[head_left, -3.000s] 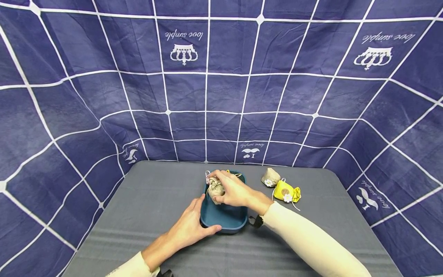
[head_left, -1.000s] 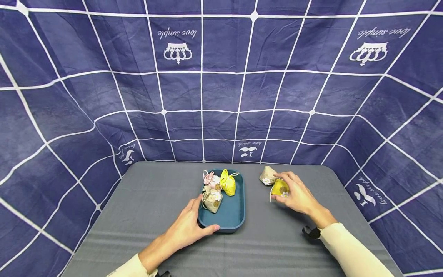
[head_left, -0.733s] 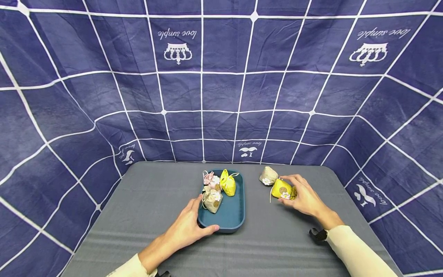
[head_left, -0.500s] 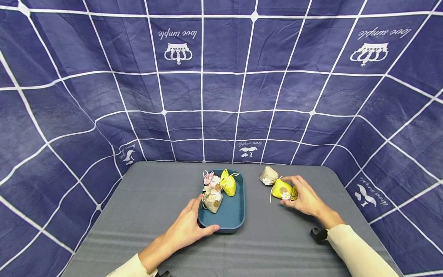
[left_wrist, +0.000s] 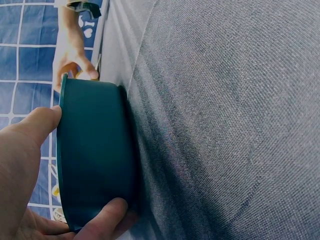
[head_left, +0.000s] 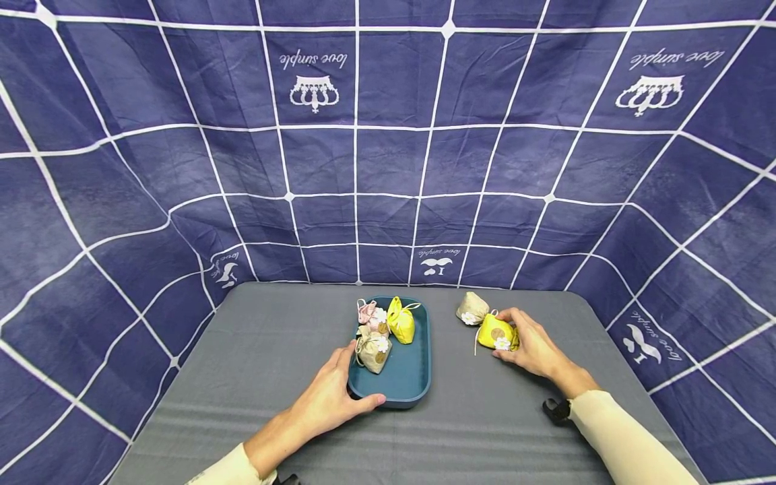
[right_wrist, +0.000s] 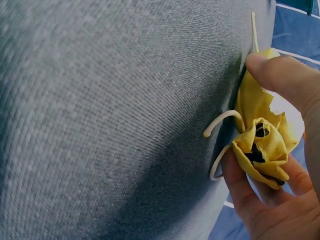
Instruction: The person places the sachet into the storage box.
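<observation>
My left hand [head_left: 330, 397] grips the near-left corner of a dark blue tray [head_left: 394, 394], thumb on the rim and fingers round the side, as the left wrist view shows. Inside the tray lie a pink pouch [head_left: 372, 319], a yellow pouch [head_left: 401, 322] and a beige drawstring pouch [head_left: 374, 357] with a white flower. To the right, my right hand [head_left: 533, 347] holds a second yellow drawstring pouch [head_left: 496, 330] between thumb and fingers at its gathered end. In the right wrist view, that gathered neck [right_wrist: 260, 150] and its loose cords face the camera.
Another beige pouch [head_left: 472, 308] sits against the held yellow one, on its far left. Grey cloth [head_left: 291, 323] covers the table. A blue gridded curtain [head_left: 388, 162] hangs behind and along both sides.
My right hand has let go of the beige pouch in the tray and moved right to the yellow pouch, then shifted to its gathered end. My left hand stays on the tray.
</observation>
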`<action>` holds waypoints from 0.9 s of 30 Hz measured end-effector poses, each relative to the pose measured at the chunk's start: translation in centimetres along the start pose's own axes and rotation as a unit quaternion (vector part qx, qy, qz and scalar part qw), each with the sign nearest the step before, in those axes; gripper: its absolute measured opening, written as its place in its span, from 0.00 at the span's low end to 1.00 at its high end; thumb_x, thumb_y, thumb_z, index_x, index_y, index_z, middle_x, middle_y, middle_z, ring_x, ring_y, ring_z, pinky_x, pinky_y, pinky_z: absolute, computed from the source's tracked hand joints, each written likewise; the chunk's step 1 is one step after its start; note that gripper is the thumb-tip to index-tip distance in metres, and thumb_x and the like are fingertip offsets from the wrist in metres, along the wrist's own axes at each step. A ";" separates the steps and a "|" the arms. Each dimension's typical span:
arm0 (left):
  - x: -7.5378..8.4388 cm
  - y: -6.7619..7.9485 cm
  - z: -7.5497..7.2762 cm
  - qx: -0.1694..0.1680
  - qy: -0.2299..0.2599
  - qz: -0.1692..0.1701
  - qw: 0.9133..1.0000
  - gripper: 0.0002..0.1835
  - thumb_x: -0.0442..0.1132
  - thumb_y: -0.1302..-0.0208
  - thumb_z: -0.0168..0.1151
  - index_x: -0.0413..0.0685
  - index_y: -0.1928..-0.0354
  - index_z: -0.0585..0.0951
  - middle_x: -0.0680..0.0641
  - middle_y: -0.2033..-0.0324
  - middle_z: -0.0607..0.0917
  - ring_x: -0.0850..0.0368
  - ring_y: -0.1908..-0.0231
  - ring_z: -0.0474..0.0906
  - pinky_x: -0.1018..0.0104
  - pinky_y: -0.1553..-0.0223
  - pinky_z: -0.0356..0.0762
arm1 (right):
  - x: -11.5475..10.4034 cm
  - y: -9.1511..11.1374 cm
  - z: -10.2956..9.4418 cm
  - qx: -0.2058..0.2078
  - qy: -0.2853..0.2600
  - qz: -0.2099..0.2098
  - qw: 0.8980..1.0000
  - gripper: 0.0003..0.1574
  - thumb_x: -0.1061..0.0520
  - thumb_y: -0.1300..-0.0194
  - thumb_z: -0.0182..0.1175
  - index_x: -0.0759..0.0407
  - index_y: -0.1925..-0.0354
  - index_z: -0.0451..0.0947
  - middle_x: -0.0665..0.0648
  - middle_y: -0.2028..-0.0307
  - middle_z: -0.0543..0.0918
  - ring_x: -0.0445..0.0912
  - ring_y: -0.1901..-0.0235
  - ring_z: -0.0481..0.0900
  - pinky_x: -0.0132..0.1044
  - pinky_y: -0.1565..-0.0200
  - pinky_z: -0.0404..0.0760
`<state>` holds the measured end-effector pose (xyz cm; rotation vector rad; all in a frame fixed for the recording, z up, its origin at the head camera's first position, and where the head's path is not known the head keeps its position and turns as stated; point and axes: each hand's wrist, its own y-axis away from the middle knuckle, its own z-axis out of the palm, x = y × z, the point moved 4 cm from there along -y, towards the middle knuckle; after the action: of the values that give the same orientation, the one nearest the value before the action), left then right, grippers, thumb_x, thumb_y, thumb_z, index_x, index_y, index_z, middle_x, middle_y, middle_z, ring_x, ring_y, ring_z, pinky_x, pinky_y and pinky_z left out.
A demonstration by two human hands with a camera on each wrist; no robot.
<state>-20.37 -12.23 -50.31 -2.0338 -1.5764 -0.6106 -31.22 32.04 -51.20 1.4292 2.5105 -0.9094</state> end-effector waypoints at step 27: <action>0.1 0.0 0.0 -0.003 -0.004 -0.002 1.000 0.70 0.72 0.43 0.88 0.35 0.12 0.67 0.34 0.23 0.81 0.38 0.24 0.82 0.39 0.23 0.84 | -0.2 0.0 -0.6 0.033 0.009 -0.007 0.999 0.33 0.61 0.48 0.87 0.53 0.44 0.87 0.52 0.53 0.94 0.44 0.56 0.86 0.44 0.53 0.85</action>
<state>-20.36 -12.20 -50.23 -2.0409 -1.5841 -0.6114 -31.03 32.22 -50.62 1.4467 2.5281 -0.9957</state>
